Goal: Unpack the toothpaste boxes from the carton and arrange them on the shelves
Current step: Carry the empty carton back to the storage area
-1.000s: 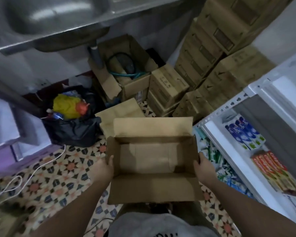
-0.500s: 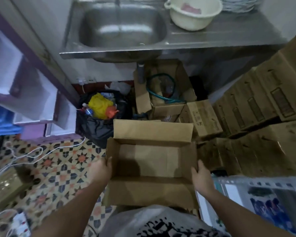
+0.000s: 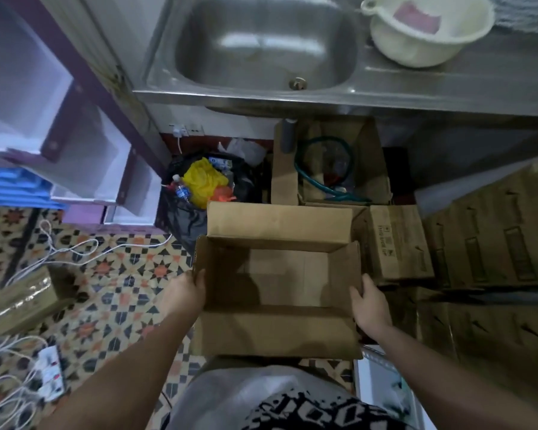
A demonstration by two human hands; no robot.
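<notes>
Carton [image 3: 277, 280] sat between my two hands, open top facing up at me, flaps splayed front and back, no toothpaste boxes visible inside as far as I could see. Left hand [image 3: 185, 294] gripped the left short wall, fingers curled over the rim into the box. Right hand [image 3: 368, 305] gripped the right short wall; its thumb lay along the rim, the other fingers were hidden behind the wall. Hands were well apart, one on each end, both clamped on cardboard.

Long axis of the carton ran left to right across my body, so each hand held one end; neither was nearer, the hold looked even. I held it above the patterned tile floor [image 3: 112, 283], in front of my torso.

Ahead and below lay a black trash bag [image 3: 193, 218] just past the far-left corner, and an open cardboard box with a green hose [image 3: 333, 169] beyond the far flap, under the steel sink [image 3: 261, 48]. Sealed stacked cartons [image 3: 491, 243] stood to the right, close to my right hand. A white shelf corner [image 3: 379, 386] showed at lower right, blurred.

I judged the carton emptied, so the next move was probably discarding it forward, toward the bag or the open box; I'd have watched the right end against the stack.
</notes>
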